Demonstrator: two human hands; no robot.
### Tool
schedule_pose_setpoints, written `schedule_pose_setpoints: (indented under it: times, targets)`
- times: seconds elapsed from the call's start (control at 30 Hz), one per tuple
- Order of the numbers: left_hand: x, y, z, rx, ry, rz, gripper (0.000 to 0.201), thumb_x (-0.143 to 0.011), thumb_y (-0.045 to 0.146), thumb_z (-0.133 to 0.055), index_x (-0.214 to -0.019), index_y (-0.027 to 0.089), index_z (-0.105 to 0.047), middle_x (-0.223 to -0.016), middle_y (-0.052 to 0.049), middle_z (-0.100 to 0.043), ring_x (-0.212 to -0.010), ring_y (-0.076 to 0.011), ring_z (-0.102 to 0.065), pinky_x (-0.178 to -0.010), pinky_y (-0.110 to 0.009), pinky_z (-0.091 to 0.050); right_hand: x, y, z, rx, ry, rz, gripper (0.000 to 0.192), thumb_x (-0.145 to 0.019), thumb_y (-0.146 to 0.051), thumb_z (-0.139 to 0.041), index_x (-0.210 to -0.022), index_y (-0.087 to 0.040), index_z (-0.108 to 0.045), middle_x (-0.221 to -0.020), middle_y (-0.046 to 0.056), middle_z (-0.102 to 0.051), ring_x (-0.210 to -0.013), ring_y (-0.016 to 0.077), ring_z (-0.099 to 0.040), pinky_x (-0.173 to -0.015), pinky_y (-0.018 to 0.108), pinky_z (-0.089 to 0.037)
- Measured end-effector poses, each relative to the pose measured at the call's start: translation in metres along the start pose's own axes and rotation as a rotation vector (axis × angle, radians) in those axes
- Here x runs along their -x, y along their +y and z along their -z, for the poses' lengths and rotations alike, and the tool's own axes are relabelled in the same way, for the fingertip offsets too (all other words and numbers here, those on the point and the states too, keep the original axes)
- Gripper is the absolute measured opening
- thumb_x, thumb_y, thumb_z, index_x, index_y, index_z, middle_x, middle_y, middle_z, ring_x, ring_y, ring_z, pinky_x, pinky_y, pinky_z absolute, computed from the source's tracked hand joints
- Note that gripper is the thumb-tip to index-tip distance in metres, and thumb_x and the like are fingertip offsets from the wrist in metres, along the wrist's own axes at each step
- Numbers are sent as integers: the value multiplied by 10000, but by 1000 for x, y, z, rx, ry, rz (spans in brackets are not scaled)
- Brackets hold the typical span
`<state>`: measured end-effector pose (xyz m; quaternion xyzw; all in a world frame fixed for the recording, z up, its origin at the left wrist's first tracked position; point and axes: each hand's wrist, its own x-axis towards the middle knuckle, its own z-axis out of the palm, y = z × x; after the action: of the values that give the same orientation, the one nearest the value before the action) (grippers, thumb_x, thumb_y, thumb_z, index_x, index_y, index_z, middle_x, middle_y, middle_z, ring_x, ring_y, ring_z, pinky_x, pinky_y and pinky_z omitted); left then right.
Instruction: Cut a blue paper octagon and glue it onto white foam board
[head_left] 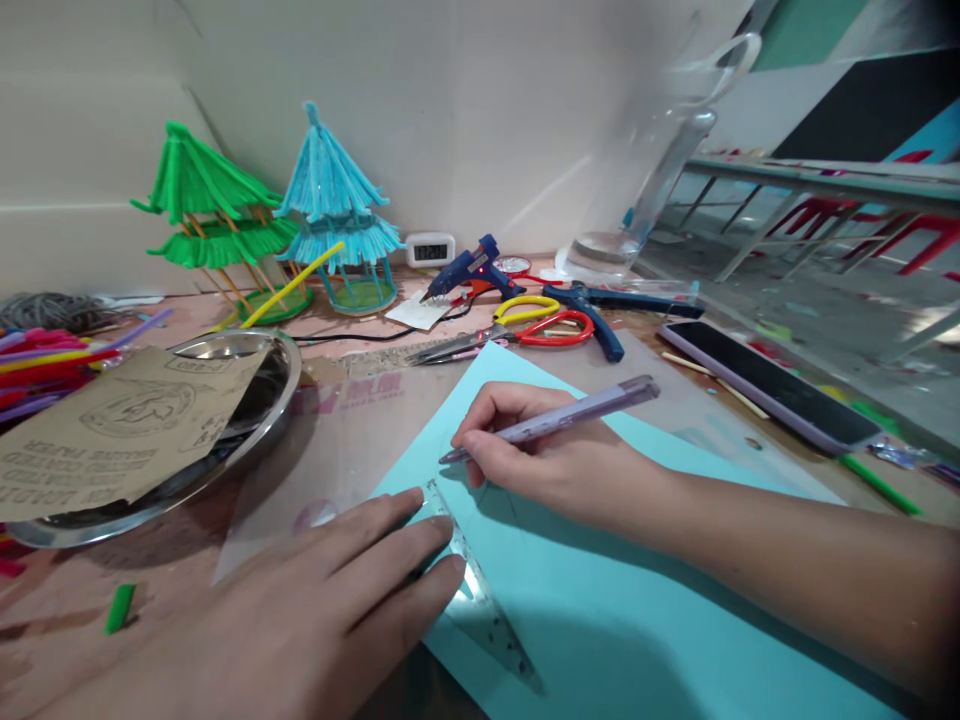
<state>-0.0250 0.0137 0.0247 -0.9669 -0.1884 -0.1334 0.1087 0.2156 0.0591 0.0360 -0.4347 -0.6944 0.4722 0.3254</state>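
A sheet of light blue paper [600, 620] lies on the table in front of me. My left hand [337, 590] rests flat, fingers stretched out, on a clear set square [487, 620] at the paper's left side. Part of the set square is hidden under those fingers. Between the thumb and fingers of my right hand [532, 450] is a purple pen [577, 410], its tip at the paper just beyond the set square's upper end. Faint lines show on the paper near this hand.
Scissors [517, 330], blue pliers [600, 300] and a glue gun [480, 265] lie behind the paper. On the right is a phone [772, 380]. A metal tray [289, 370] with brown card [135, 430] stands left. Green [202, 180] and blue [330, 170] pavilion models stand behind.
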Motion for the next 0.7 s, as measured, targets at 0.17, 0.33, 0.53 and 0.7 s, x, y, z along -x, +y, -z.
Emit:
schedule_pose_setpoints:
  times: [0.17,0.33,0.53,0.7]
  targets:
    - [-8,3,2,-26,60,7,433,-940,68,-328,-1157,256,-652,-1146,36,-776,-945,-229,-770,-627,-288,-627,-1,0,0,3,-7,10,108,-844,-280,-623,-763,-211,-601,-671,6,-662,-604,144,-572,-519,248,-408]
    - [-12,2,4,-55,65,-7,424,-968,82,-309,-1120,250,-667,-1100,24,-790,-880,-227,-782,-575,-280,-622,0,-1,0,27,-16,-2,108,-847,-277,-611,-764,-208,-601,-666,6,-659,-594,144,-570,-508,247,-406]
    - [-9,3,2,-23,21,17,429,-938,78,-333,-1202,236,-632,-1177,-4,-769,-970,-242,-767,-654,-275,-644,0,-4,0,55,-21,-12,98,-854,-256,-598,-775,-198,-599,-676,3,-658,-597,136,-578,-507,235,-392]
    - [-10,4,4,2,-10,27,459,-890,22,-328,-1173,226,-626,-1155,-18,-774,-963,-276,-769,-634,-331,-654,1,-7,0,66,-28,-25,89,-857,-241,-589,-784,-190,-595,-680,-1,-656,-606,136,-578,-519,235,-395]
